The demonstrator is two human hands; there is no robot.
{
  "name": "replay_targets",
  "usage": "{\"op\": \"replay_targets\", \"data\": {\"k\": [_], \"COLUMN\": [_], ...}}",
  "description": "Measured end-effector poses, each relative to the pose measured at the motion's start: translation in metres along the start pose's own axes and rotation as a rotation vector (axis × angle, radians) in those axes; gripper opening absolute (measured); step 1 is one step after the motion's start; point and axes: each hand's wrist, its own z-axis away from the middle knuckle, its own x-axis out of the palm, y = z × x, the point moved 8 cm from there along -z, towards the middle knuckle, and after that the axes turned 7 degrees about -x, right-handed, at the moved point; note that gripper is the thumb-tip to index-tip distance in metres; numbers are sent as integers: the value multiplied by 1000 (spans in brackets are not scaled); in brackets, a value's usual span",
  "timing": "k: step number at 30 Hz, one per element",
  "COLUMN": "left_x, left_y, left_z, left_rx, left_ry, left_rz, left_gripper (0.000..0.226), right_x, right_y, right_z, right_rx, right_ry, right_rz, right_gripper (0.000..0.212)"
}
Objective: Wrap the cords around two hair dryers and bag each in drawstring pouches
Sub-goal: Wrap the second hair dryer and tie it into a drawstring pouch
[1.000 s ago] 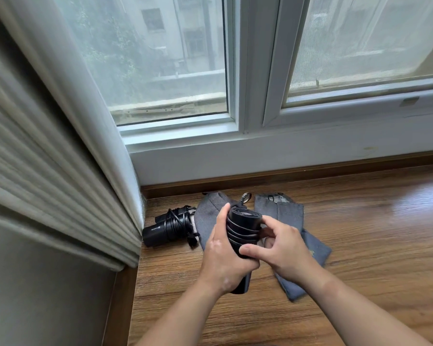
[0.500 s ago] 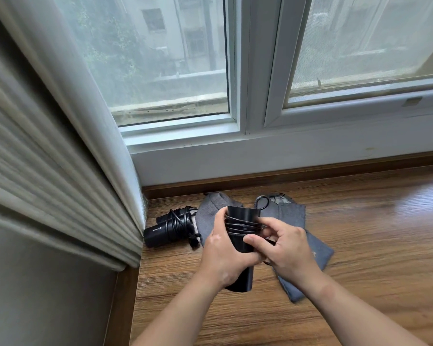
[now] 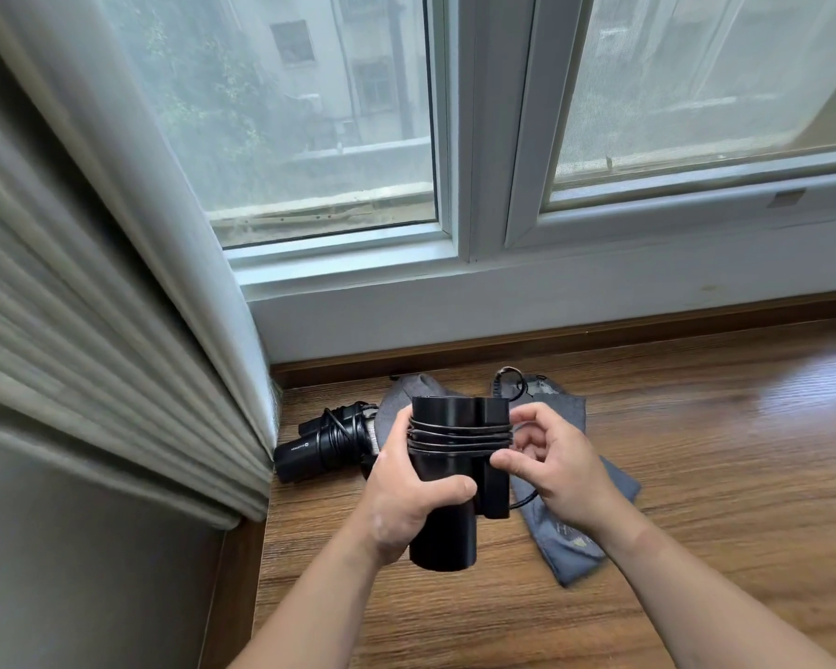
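My left hand (image 3: pixel 406 494) grips a black folded hair dryer (image 3: pixel 447 523) held upright above the wooden sill, with several turns of black cord (image 3: pixel 459 434) round its upper part. My right hand (image 3: pixel 556 468) pinches the cord at the dryer's right side. A second black hair dryer (image 3: pixel 319 449), its cord wound round it, lies on the sill to the left, against the curtain. Two grey drawstring pouches lie flat behind my hands: one (image 3: pixel 575 538) under my right hand, the other (image 3: pixel 404 393) mostly hidden behind the held dryer.
The wooden sill (image 3: pixel 696 451) stretches away to the right and toward me. A pleated curtain (image 3: pixel 117 330) hangs along the left edge. The white window frame (image 3: pixel 483 185) and wall close the back.
I have turned the held dryer so its folded handle faces me, and raised it slightly. My right hand has moved to the right side, pinching the cord there.
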Motion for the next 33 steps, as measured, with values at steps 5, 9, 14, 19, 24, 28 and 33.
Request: {"op": "replay_targets", "data": {"k": [5, 9, 14, 19, 24, 28, 33], "left_x": [5, 4, 24, 22, 12, 12, 26], "left_y": [0, 5, 16, 13, 13, 5, 1], "left_z": [3, 3, 18, 15, 14, 12, 15], "left_rx": [19, 27, 146, 103, 125, 73, 84], "left_ry": [-92, 84, 323, 364, 236, 62, -92], "left_rz": [54, -207, -589, -677, -492, -370, -257], "left_gripper": [74, 95, 136, 145, 138, 135, 129], "right_x": [12, 6, 8, 10, 6, -1, 7], "right_y": [-8, -3, -16, -24, -35, -29, -1], "right_z": [2, 8, 14, 15, 11, 10, 10], "right_rx": [-32, -16, -40, -79, -128, -135, -51], "right_ry": [-142, 53, 197, 138, -25, -29, -46], "right_rz": [-8, -16, 116, 170, 56, -38, -286], "right_gripper": [12, 6, 5, 19, 19, 22, 63]}}
